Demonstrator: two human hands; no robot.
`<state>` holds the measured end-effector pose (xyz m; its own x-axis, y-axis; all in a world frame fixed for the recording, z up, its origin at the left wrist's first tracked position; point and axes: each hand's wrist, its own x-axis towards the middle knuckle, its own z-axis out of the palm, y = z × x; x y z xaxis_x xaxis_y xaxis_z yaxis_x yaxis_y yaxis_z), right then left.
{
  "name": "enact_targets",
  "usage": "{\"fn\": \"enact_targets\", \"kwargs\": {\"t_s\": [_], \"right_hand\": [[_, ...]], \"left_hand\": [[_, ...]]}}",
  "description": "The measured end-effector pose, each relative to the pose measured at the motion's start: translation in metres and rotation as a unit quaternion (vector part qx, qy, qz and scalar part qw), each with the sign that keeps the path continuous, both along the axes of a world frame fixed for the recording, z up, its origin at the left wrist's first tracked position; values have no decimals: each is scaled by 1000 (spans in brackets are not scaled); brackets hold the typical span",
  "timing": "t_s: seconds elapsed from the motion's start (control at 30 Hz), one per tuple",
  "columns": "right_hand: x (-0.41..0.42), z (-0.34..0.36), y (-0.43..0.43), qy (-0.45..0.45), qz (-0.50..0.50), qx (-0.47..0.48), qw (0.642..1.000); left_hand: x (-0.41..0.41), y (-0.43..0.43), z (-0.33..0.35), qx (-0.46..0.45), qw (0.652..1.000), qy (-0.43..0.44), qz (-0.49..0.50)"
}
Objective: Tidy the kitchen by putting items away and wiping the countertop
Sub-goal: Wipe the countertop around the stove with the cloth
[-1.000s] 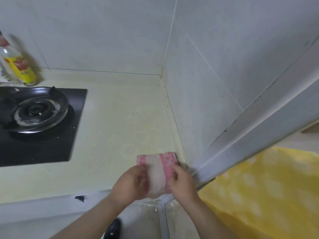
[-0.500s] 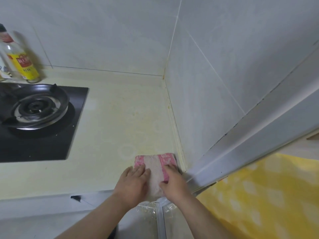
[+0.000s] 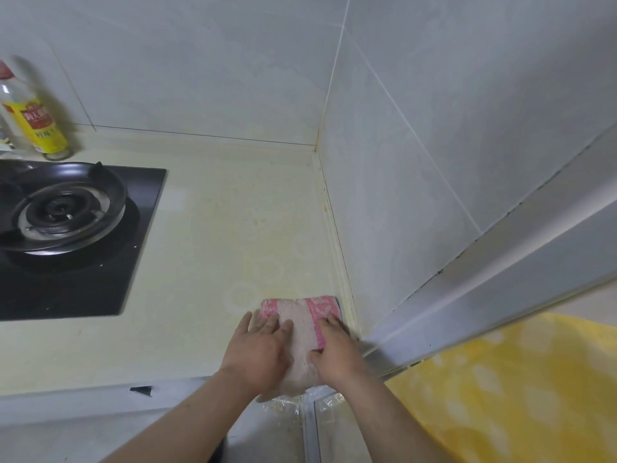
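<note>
- The folded cloth (image 3: 302, 332), pink at both sides with a pale middle band, lies flat on the cream bench (image 3: 207, 262) at its near right corner, just beside the tiled side wall (image 3: 400, 212); its near end reaches the front edge of the bench.
- The left hand (image 3: 258, 354) lies palm-down on the left part of the cloth, fingers (image 3: 270, 324) spread flat and not curled around anything.
- The right hand (image 3: 335, 350) presses the right part in the same way, its fingers extended and resting on the pink stripe; neither hand grips, both pin the cloth by pressure.
- The cloth looks soft, light and limp. It would likely bunch if pushed from one end, so flat palms over its middle seem the sound hold; whether it is damp cannot be told.
- Edges to mind: the raised lip where bench meets wall on the right, the back corner seam (image 3: 317, 152), and the front edge under the wrists, past which the cloth could slide off.
- Open room lies ahead and to the left: a bare stretch of bench runs to the back wall, with faint ring marks just beyond the cloth.
- Further left the black hob (image 3: 100, 262) with its burner (image 3: 63, 215) sets a limit, and a yellow-labelled bottle (image 3: 36, 125) stands near the back wall behind it.
- A yellow patterned fabric (image 3: 517, 396) hangs beyond the door frame (image 3: 500, 279) on the right, off the bench.
</note>
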<state>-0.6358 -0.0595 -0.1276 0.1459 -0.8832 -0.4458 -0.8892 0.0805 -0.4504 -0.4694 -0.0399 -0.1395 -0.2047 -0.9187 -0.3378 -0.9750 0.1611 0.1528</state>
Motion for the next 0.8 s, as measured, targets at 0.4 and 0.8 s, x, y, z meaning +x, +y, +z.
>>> {"fn": "enact_targets", "kwargs": {"t_s": [0.4, 0.8], "right_hand": [[12, -9, -33, 40, -1, -4, 999], [29, -11, -86, 52, 2, 11, 999]], "left_hand": [[11, -33, 2, 3, 1000, 15, 8], [29, -84, -3, -6, 1000, 15, -15]]}}
